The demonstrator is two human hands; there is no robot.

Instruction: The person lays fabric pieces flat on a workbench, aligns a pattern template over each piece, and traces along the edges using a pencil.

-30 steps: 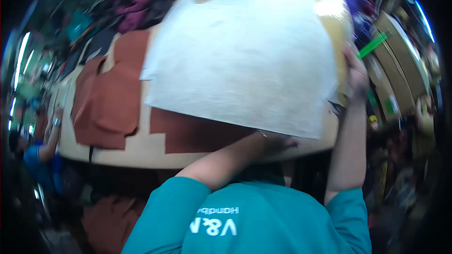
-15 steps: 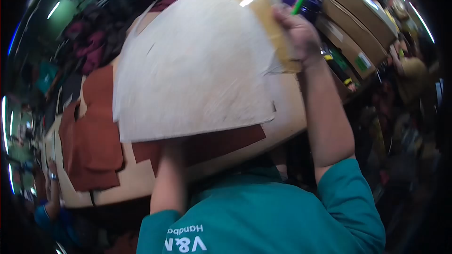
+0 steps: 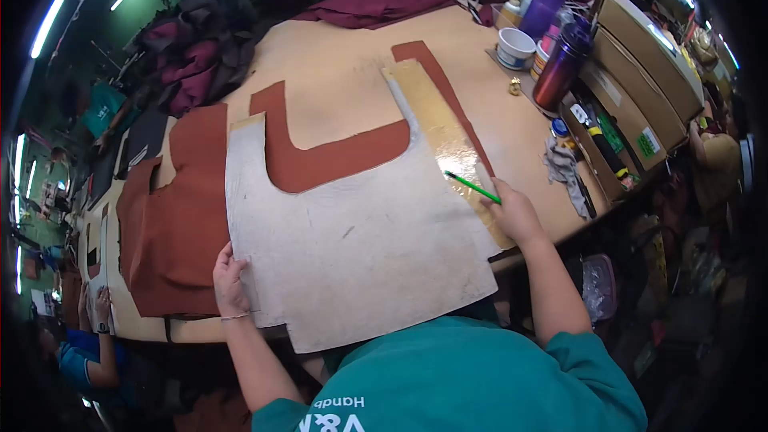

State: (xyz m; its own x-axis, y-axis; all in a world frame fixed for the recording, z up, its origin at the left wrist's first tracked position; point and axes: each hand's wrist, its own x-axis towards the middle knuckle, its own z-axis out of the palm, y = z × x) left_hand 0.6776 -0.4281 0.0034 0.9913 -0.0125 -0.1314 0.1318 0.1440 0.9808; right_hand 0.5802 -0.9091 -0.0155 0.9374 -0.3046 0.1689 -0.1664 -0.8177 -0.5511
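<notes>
A large off-white U-shaped pattern template (image 3: 360,260), with shiny tan tape along its right arm, lies over a reddish-brown leather piece (image 3: 344,148) of similar shape. The leather shows inside the U and along the right arm. My left hand (image 3: 230,284) grips the template's left edge, thumb on top and fingers partly hidden. At the right edge, my right hand (image 3: 514,212) is closed around a green pencil (image 3: 474,187), which points up and left over the tape. The template's near edge overhangs the table in front of my body.
More reddish-brown leather (image 3: 180,216) lies on the table (image 3: 328,56) at left. Maroon fabric (image 3: 376,4) is along the far side. At right stand a purple tumbler (image 3: 560,68), a white tub (image 3: 514,50), a rag (image 3: 564,172) and cardboard boxes (image 3: 628,96). A person (image 3: 92,356) works at far left.
The template was raised and blurred, with my left forearm beneath it. It has come down over the leather, and my left hand now holds its left edge. The pencil stays in my right hand.
</notes>
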